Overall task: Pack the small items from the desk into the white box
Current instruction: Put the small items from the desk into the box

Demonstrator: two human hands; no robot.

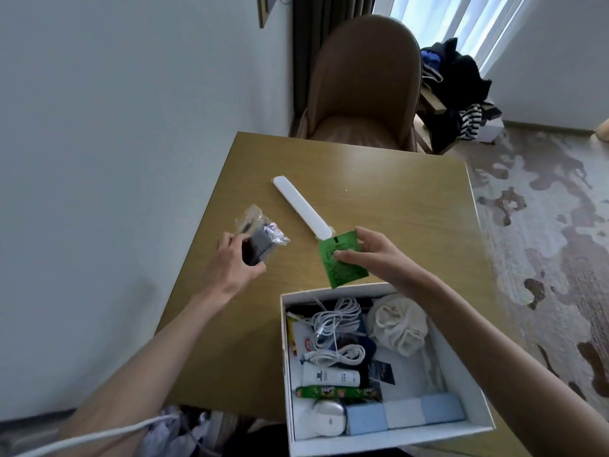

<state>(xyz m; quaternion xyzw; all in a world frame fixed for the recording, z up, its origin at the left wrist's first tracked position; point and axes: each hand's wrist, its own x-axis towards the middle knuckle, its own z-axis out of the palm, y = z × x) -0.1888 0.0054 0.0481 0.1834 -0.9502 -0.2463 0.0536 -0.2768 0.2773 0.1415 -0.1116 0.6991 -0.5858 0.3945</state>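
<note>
Now | left hand (234, 263) grips wrapped dark thing (260, 245) | right hand (374, 255) pinches green packet (342, 268) | next, likely: both into white box (333, 289)

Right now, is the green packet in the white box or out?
Out. Right hand pinches green packet over the desk, just past the white box's far rim.

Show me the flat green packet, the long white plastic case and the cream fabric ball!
flat green packet (346, 272), head view, lower middle.
long white plastic case (301, 206), head view, mid-length.
cream fabric ball (397, 324), head view, centre folds.
</note>
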